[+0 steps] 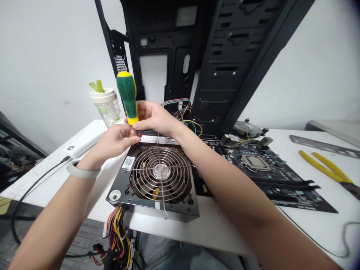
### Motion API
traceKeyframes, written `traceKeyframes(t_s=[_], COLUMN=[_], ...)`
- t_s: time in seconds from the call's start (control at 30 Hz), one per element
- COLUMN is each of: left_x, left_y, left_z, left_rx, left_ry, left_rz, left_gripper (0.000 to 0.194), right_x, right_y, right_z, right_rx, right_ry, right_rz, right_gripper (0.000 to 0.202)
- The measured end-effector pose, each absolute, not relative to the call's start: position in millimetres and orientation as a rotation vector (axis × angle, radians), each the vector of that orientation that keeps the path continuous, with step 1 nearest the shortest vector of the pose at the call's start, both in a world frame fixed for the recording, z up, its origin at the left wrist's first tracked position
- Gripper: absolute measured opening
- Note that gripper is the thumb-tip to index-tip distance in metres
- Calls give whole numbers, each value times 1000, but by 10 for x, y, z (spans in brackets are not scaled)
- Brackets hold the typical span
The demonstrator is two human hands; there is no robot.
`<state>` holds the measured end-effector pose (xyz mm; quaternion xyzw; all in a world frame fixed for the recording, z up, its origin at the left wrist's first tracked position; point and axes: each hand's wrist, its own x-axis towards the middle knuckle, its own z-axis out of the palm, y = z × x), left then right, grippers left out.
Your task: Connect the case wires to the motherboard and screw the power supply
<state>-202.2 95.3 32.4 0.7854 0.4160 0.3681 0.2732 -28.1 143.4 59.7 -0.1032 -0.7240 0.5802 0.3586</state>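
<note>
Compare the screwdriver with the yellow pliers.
The screwdriver stands upright in the right hand, over the power supply, with the left hand pinching near its shaft; the pliers lie flat and untouched on the table. The screwdriver has one thick green handle with yellow ends; the pliers have two slim all-yellow handles. Both are hand tools with yellow on their handles.

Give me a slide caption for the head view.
Both hands, right hand and left hand, hold a green screwdriver above a power supply.
</note>
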Motion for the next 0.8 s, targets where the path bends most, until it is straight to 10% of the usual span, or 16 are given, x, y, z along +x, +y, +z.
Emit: traceKeyframes(t_s=[0.8], left_x=[-2023], left_y=[919], left_z=[364], left_rx=[2171], left_ry=[1124], left_rz=[905], left_gripper=[27], right_x=[-287], right_y=[1566], right_z=[490], right_rx=[-133], right_ry=[-1846], right_rz=[1436], right_gripper=[51])
